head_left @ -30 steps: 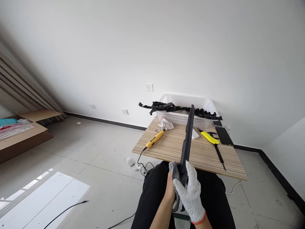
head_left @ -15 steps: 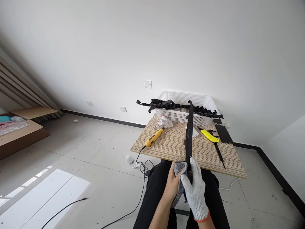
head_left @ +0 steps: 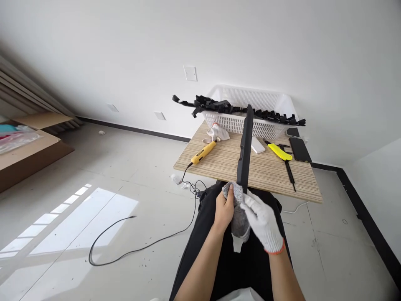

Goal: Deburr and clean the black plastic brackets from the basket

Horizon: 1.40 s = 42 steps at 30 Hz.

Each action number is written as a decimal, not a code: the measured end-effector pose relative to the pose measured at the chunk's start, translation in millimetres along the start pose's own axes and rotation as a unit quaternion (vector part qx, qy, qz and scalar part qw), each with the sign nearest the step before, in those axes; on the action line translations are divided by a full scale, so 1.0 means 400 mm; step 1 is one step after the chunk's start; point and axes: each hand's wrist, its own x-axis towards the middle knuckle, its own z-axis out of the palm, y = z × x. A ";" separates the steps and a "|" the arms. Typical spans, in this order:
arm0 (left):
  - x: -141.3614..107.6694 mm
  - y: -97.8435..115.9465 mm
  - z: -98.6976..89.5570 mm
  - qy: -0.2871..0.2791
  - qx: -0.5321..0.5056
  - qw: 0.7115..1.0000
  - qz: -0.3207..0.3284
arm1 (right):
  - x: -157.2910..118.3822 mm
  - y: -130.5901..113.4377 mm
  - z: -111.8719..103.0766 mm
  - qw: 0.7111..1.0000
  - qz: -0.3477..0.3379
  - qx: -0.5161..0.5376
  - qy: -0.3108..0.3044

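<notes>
A long black plastic strip (head_left: 245,146) rises from my lap over the front edge of the table. My bare left hand (head_left: 224,209) is closed on a grey cloth (head_left: 239,219), which is bunched against the strip's lower part. On the other side, my right hand (head_left: 261,219), in a white knit glove with an orange cuff, has its fingers bent at the strip's lower right edge, touching the cloth as well. The strip's lowest part is hidden by cloth and glove.
Several black strips (head_left: 219,105) lie across a white plastic basket (head_left: 241,124) on the wooden table (head_left: 216,169). Also there are a yellow corded tool (head_left: 203,153), a white glove (head_left: 219,132), a yellow-handled cutter (head_left: 280,151), a caliper (head_left: 290,173), and a phone (head_left: 300,149). A cable (head_left: 147,249) crosses the floor.
The strip has turned about its length, showing a smoother face. My gloved hand has shifted slightly right, its fingers less wrapped around the strip. The view has tilted down.
</notes>
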 end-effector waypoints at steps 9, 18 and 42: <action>-0.020 -0.006 0.003 0.037 -0.045 0.998 -0.036 | -0.065 -0.037 0.015 0.946 0.044 -0.065 0.315; -0.035 -0.004 0.001 -0.039 -0.009 0.999 0.010 | -0.025 -0.039 0.087 0.964 0.248 0.065 0.070; -0.037 -0.009 0.001 -0.215 -0.176 0.961 -0.006 | 0.055 -0.012 0.027 0.827 0.377 0.351 0.224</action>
